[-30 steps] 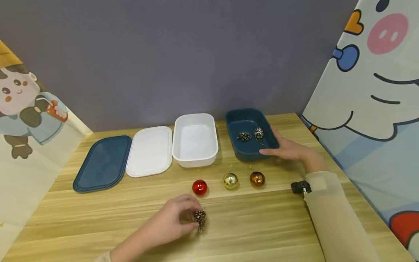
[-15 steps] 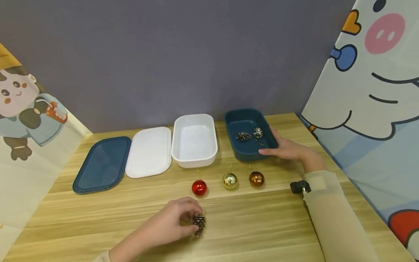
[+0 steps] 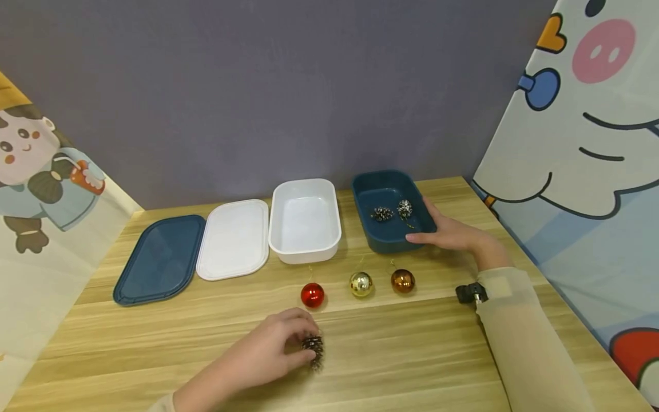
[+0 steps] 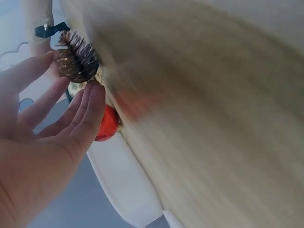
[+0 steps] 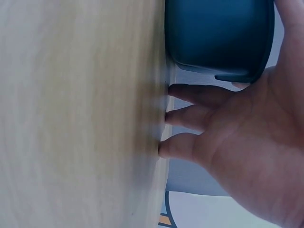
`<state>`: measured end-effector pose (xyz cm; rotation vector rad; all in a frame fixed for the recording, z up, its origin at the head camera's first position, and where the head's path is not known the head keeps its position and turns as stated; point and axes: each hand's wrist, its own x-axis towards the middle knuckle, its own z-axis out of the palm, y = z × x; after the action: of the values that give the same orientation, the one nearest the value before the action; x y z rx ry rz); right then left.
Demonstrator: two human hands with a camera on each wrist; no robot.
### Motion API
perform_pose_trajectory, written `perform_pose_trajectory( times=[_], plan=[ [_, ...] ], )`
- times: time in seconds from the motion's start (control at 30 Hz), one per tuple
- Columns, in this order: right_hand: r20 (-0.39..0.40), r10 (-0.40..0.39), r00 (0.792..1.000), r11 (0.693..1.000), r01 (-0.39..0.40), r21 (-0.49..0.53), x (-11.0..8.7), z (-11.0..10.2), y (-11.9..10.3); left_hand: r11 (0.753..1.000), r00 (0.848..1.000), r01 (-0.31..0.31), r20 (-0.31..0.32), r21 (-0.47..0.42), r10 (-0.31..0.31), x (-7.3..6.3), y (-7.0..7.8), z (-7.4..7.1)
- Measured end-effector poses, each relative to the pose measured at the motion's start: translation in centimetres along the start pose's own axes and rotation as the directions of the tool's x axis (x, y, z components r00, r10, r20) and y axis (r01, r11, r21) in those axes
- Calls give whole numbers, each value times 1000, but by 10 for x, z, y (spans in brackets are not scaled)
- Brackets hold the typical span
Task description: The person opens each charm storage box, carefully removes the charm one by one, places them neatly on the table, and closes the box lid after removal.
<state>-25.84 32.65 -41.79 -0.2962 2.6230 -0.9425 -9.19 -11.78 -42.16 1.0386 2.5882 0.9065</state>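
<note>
In the head view my left hand (image 3: 275, 349) pinches a small dark brown pine cone (image 3: 313, 350) with pale tips between thumb and fingertips, just above the table. The left wrist view shows the cone (image 4: 77, 59) at the fingertips, with a red ball ornament (image 4: 108, 124) behind. My right hand (image 3: 455, 232) rests against the near right corner of a dark blue box (image 3: 378, 243). Its thumb lies along the near rim. In the right wrist view the other fingers (image 5: 183, 145) are straight and spread beside the box (image 5: 218, 38). Two pine cones (image 3: 382, 214) lie inside it.
A red ball (image 3: 312, 295), a gold ball (image 3: 361, 284) and a copper-brown ball (image 3: 403, 281) stand in front of the boxes. Left of the blue box are a white box (image 3: 305, 252), a white lid (image 3: 234, 240) and a blue lid (image 3: 159, 260). A grey wall (image 3: 257, 103) stands behind.
The pine cone in my left hand has shifted and turned slightly, and sits a little lower. My right hand stays at the blue box.
</note>
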Motion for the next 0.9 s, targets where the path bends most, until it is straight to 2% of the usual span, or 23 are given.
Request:
perform_pose_trajectory(
  times=[0.13,0.23,0.43,0.5,0.67,0.8,0.9],
  plan=[
    [-1,2,1000,1000,-2,4,-1,0,0,998,998,-49,-30,47,50,2,2,-4],
    [-2,5,1000,1000,-5,7,-2,0,-1,994,997,-74,-27,75,77,5,5,-10],
    [-1,20,1000,1000,-20,2,-1,1,-2,990,997,-76,11,118,75,19,18,-34],
    [-2,20,1000,1000,-20,9,-1,1,-2,986,995,-100,17,137,98,27,21,-42],
    [-2,20,1000,1000,-20,22,0,2,-2,969,984,-176,12,175,176,54,29,-60],
    [1,26,1000,999,-26,22,-1,1,-1,963,983,-180,-1,202,184,83,37,-73],
    [5,24,1000,999,-25,21,-1,1,-2,967,988,-151,9,206,153,109,42,-81]
  ],
)
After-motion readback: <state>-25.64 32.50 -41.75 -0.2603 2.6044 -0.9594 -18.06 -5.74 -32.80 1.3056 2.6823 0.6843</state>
